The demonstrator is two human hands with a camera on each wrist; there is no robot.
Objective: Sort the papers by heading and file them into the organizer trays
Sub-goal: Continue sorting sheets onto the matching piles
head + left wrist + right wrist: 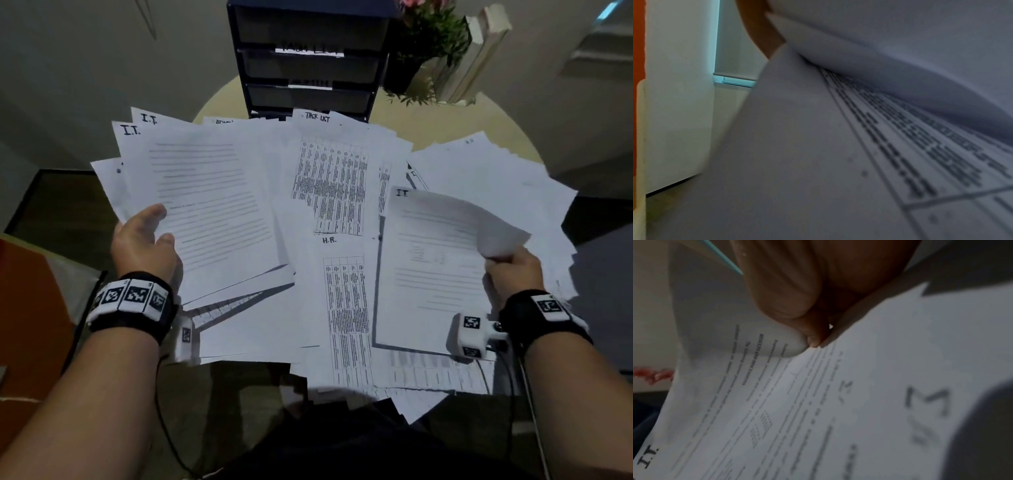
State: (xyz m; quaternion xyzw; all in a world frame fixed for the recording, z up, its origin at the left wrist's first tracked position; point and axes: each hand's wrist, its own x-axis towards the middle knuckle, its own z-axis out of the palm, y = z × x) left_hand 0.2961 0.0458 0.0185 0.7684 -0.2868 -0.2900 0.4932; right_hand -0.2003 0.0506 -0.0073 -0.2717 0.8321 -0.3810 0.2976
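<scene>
White office paper, loose sheets: we judge it light, limp and slippery in stacks, best pinched at an edge. Our right hand point(513, 274) pinches the lifted I.T. sheet point(435, 260) by its curled right edge, lower right of frame. Our left hand point(145, 240) grips a fanned I.T. bundle point(205, 192), left of centre. Organizer trays point(308, 65) stand top centre.

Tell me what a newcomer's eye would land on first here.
First, the spread of white papers covering most of the round table, with handwritten headings such as I.T., H.R. and TASK LIST. Next, the two hands: the left hand holds a fanned stack headed I.T., and the right hand pinches another I.T. sheet by its curled edge. Behind them stands a dark organizer with labelled trays.
</scene>
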